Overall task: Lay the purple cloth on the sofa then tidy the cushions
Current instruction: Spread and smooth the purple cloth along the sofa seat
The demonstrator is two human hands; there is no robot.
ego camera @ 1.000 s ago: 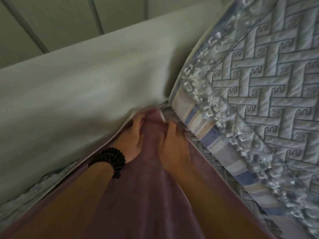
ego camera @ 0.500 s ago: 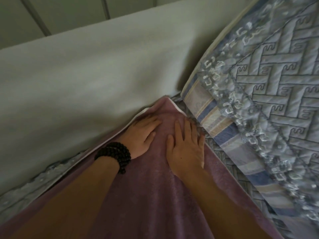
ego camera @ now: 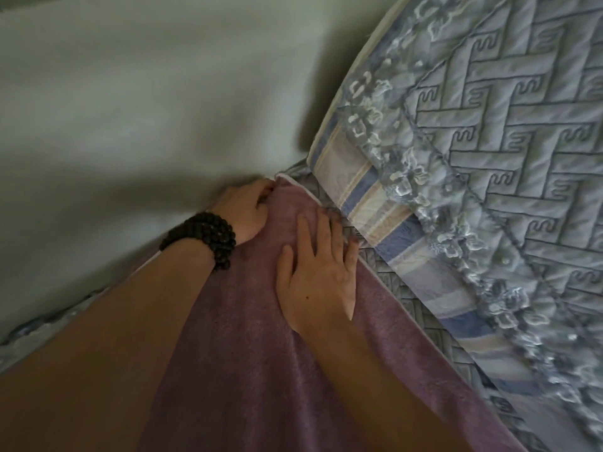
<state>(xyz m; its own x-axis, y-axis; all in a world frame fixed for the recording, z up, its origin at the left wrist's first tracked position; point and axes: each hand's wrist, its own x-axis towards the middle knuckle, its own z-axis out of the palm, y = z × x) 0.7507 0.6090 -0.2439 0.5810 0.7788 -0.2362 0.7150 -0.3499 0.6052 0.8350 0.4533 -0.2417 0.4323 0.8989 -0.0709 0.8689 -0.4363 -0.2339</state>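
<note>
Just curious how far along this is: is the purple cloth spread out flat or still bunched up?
Mostly spread: the purple cloth lies flat under the right hand, while the left hand bunches its far corner.

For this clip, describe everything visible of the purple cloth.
The purple cloth looks like soft, slightly fuzzy fabric with a thin pale edge along its right side. It lies spread over the seat and narrows to a corner at the crease where the pale backrest meets the quilted blue cushion. The left hand, with a dark bead bracelet at the wrist, grips the cloth near that corner; the right hand lies flat on it, fingers spread. Its lower part runs out of view.
</note>
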